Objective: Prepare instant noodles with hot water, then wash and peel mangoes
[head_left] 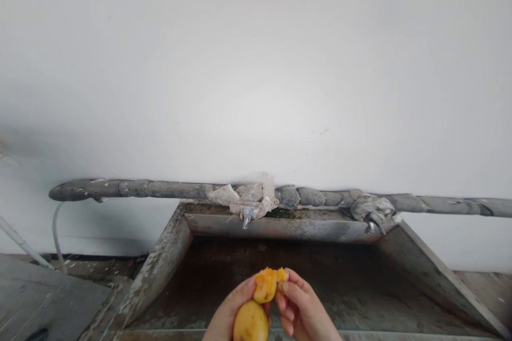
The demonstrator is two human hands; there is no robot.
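Over the near edge of the sink, my left hand (232, 306) is closed around two yellow fruits that look like mangoes. The upper one, a torn-open mango (264, 286), shows ragged orange flesh at its top. Below it, a whole mango (250, 322) has unbroken skin with a few brown spots and is cut off by the frame's bottom edge. My right hand (300, 301) is closed, thumb and index finger pinching a strip of mango peel (281, 275) with orange flesh on it, at the open mango's right side. Its other fingers are curled below.
A dirty metal sink (160, 261) with sloping walls lies under my hands. Behind it a wrapped grey pipe (172, 190) runs along the white wall (256, 74). A left tap (247, 217) and a right tap (374, 224) hang over the back rim. At left is a grey panel (36, 298).
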